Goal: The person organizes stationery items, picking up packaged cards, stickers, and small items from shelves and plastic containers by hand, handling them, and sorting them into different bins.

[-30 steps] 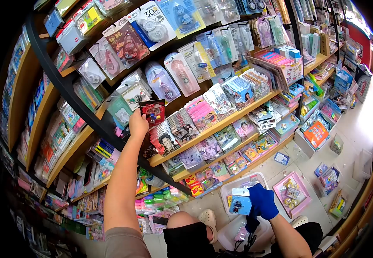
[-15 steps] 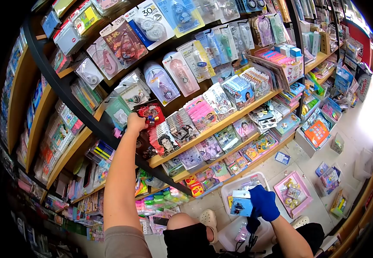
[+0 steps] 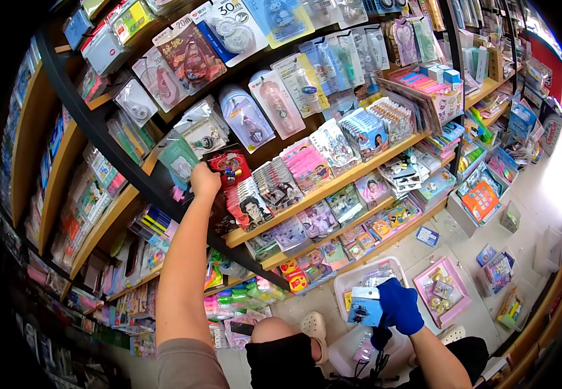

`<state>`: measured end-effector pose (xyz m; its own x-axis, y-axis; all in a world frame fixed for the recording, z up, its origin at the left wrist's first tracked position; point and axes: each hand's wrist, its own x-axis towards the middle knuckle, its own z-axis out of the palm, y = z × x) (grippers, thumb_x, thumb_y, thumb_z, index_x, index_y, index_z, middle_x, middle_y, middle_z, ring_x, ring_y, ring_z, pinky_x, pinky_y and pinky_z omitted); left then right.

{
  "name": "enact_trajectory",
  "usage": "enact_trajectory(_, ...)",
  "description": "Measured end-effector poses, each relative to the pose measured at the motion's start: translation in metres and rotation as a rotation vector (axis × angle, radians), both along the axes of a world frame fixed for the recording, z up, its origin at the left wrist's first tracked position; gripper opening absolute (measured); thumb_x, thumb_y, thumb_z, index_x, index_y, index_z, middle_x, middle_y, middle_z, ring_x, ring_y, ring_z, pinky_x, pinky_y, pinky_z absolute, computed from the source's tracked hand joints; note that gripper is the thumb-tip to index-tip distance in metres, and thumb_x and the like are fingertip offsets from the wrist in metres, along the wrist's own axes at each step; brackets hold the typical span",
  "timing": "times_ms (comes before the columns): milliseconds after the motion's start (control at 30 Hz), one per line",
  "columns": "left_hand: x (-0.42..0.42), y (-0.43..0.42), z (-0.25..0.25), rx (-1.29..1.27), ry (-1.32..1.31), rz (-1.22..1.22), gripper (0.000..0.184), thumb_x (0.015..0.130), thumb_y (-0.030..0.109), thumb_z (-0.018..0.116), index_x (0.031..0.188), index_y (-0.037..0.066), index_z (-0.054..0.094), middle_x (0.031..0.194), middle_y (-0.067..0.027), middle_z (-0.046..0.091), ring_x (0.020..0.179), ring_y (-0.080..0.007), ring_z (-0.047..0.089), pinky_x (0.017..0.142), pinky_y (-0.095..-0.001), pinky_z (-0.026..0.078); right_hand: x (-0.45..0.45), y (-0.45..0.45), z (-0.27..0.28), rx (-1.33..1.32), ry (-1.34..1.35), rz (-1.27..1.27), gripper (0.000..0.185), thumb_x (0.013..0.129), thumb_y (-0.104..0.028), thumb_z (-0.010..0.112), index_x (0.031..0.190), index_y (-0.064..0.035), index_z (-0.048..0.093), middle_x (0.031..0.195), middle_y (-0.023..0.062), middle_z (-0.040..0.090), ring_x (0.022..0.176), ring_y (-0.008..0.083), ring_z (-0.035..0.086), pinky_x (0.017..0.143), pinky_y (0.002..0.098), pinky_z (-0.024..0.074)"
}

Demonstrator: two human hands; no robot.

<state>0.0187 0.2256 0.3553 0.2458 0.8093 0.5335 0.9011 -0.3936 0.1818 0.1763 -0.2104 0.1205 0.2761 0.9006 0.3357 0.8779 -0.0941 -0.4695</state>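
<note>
My left hand (image 3: 205, 180), bare, reaches to the left end of the middle shelf. Its fingers are curled and partly hidden among the packs. Beside it are a green pack with a white bear shape (image 3: 180, 163) and a red pack with small coloured figures (image 3: 232, 167). Just to the right stand rows of card packs (image 3: 250, 206) with printed portraits. My right hand (image 3: 400, 308), in a blue knitted glove, is closed on a light blue card pack (image 3: 364, 311) with a white top, held above a white bin (image 3: 390, 264).
Correction tapes in blister packs (image 3: 237, 35) hang above. A black shelf post (image 3: 102, 139) stands at my left. On the floor are a pink tray (image 3: 459, 305) with small packs, clear containers (image 3: 547, 249) and an orange item in a box (image 3: 479, 198). My knees are beneath me.
The view has shifted slightly. At the left hand, the green pack has tilted and risen a little, and the hand has turned slightly. The right hand still holds the card pack in the same place.
</note>
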Motion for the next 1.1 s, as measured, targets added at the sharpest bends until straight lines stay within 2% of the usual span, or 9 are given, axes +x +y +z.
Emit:
enact_trajectory(300,-0.006,0.011,0.000,-0.091,-0.175,-0.006,0.032,0.070,0.018,0.072,0.088,-0.006,0.060,0.090,-0.0262,0.062,0.088,-0.0407,0.060,0.075,-0.0444,0.048,0.000,-0.001,-0.004,0.092,-0.049,-0.011,0.034,0.064,-0.012,0.063,0.097,-0.0149,0.059,0.079,0.0019,0.056,0.078,0.0205,0.056,0.047,0.0356,0.0422)
enact_trajectory(400,-0.007,-0.025,0.006,0.196,-0.068,-0.121,0.031,0.075,0.019,0.069,0.087,-0.007,0.057,0.087,-0.0262,0.062,0.089,-0.0414,0.059,0.074,-0.0451,0.048,-0.002,-0.002,-0.003,0.089,-0.062,-0.011,0.033,0.064,-0.012,0.062,0.096,-0.0147,0.058,0.079,0.0016,0.056,0.078,0.0201,0.056,0.047,0.0354,0.0421)
enact_trajectory(500,-0.011,-0.014,-0.003,0.207,-0.208,-0.194,0.027,0.079,0.017,0.065,0.085,-0.007,0.054,0.081,-0.0267,0.062,0.077,-0.0415,0.062,0.067,-0.0447,0.049,-0.004,-0.002,-0.005,0.104,-0.039,-0.007,0.032,0.065,-0.012,0.062,0.096,-0.0148,0.058,0.078,0.0015,0.056,0.077,0.0201,0.056,0.047,0.0354,0.0420)
enact_trajectory(600,-0.010,-0.030,0.008,-0.122,-0.386,-0.158,0.029,0.081,0.017,0.063,0.083,-0.010,0.052,0.071,-0.0256,0.061,0.061,-0.0378,0.063,0.057,-0.0417,0.050,-0.003,-0.004,-0.003,0.115,0.004,-0.010,0.031,0.065,-0.012,0.062,0.096,-0.0151,0.058,0.078,0.0015,0.056,0.077,0.0203,0.056,0.047,0.0355,0.0421)
enact_trajectory(700,-0.013,-0.015,0.006,-0.133,-0.339,-0.091,0.023,0.084,0.013,0.061,0.076,-0.005,0.049,0.058,-0.0145,0.060,0.045,-0.0239,0.062,0.038,-0.0328,0.046,-0.002,-0.004,-0.003,0.072,-0.010,-0.022,0.031,0.066,-0.012,0.061,0.096,-0.0154,0.059,0.079,0.0016,0.057,0.078,0.0205,0.056,0.047,0.0358,0.0426)
enact_trajectory(733,-0.023,0.017,-0.005,-0.058,-0.140,-0.057,0.023,0.083,0.013,0.062,0.072,-0.004,0.051,0.055,-0.0140,0.059,0.045,-0.0241,0.062,0.038,-0.0325,0.046,-0.002,-0.003,-0.004,0.050,-0.025,-0.025,0.031,0.066,-0.011,0.061,0.096,-0.0155,0.059,0.079,0.0016,0.057,0.078,0.0206,0.056,0.047,0.0359,0.0428)
enact_trajectory(833,-0.015,0.003,0.000,-0.152,-0.145,-0.039,0.024,0.082,0.014,0.063,0.069,-0.003,0.052,0.053,-0.0154,0.058,0.045,-0.0244,0.062,0.039,-0.0331,0.047,-0.003,-0.002,-0.003,0.057,-0.061,-0.019,0.030,0.067,-0.011,0.061,0.097,-0.0155,0.060,0.079,0.0018,0.057,0.078,0.0208,0.056,0.047,0.0362,0.0438)
enact_trajectory(1033,-0.012,-0.008,-0.005,-0.022,-0.111,-0.027,0.034,0.081,0.023,0.063,0.082,-0.009,0.053,0.061,-0.0165,0.062,0.061,-0.0329,0.063,0.061,-0.0393,0.050,-0.003,-0.002,0.000,0.060,-0.020,-0.043,0.030,0.067,-0.011,0.061,0.096,-0.0148,0.059,0.080,0.0020,0.057,0.080,0.0210,0.057,0.048,0.0362,0.0443)
enact_trajectory(1100,-0.012,-0.015,-0.009,0.156,-0.010,-0.046,0.032,0.081,0.024,0.063,0.086,-0.005,0.050,0.068,-0.0176,0.062,0.066,-0.0341,0.062,0.062,-0.0417,0.049,-0.001,-0.003,-0.007,0.091,0.004,-0.010,0.045,0.055,-0.015,0.067,0.099,-0.0127,0.057,0.084,0.0064,0.055,0.076,0.0264,0.057,0.051,0.0364,0.0423)
